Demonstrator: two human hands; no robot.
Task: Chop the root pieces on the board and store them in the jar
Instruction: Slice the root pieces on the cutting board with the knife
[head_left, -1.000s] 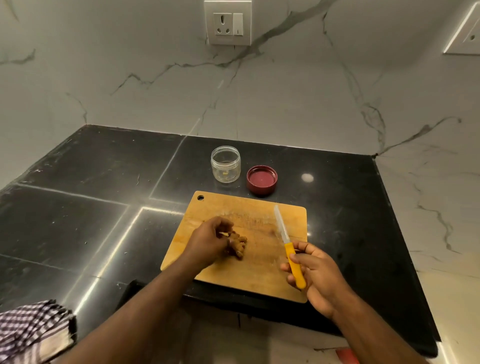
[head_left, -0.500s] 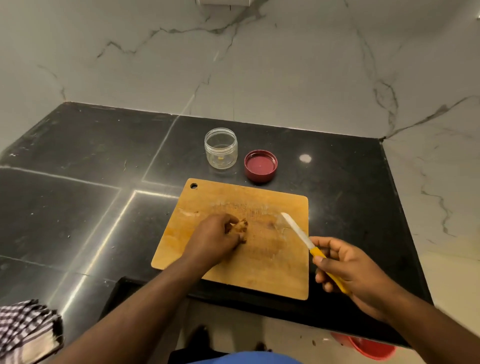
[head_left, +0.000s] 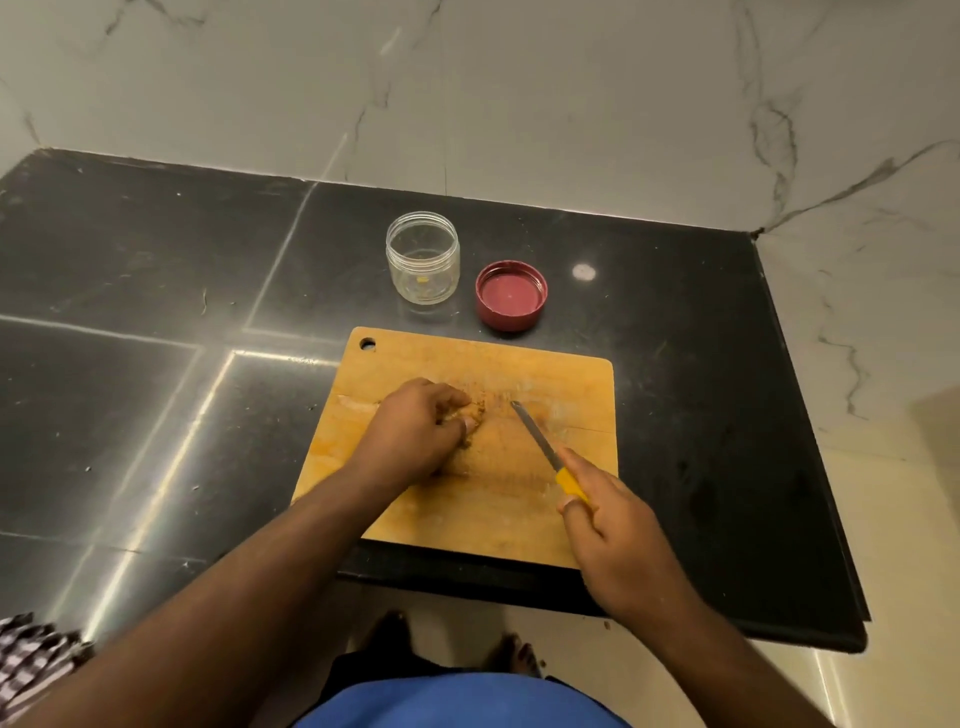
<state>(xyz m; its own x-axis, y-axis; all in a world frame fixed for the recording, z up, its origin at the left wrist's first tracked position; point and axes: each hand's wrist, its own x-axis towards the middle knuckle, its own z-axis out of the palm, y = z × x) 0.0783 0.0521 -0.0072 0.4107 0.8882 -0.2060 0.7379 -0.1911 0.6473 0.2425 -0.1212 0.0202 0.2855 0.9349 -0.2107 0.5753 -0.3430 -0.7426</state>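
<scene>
Head view: left hand (head_left: 415, 431) fingers curled over root pieces (head_left: 474, 415) at board (head_left: 519, 509) centre, pinning them for cut. Right hand (head_left: 613, 525) wrapped round yellow handle of knife (head_left: 540, 444), blade angled toward root, tip just beside it. Beyond board's far edge: jar (head_left: 423, 257) open, nearly empty, small yellow fleck inside; red lid (head_left: 511, 295) beside jar, upturned, ready for storing.

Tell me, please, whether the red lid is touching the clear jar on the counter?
Apart. The head view shows a strip of black counter between the jar and the lid, which lies to the jar's right.
</scene>
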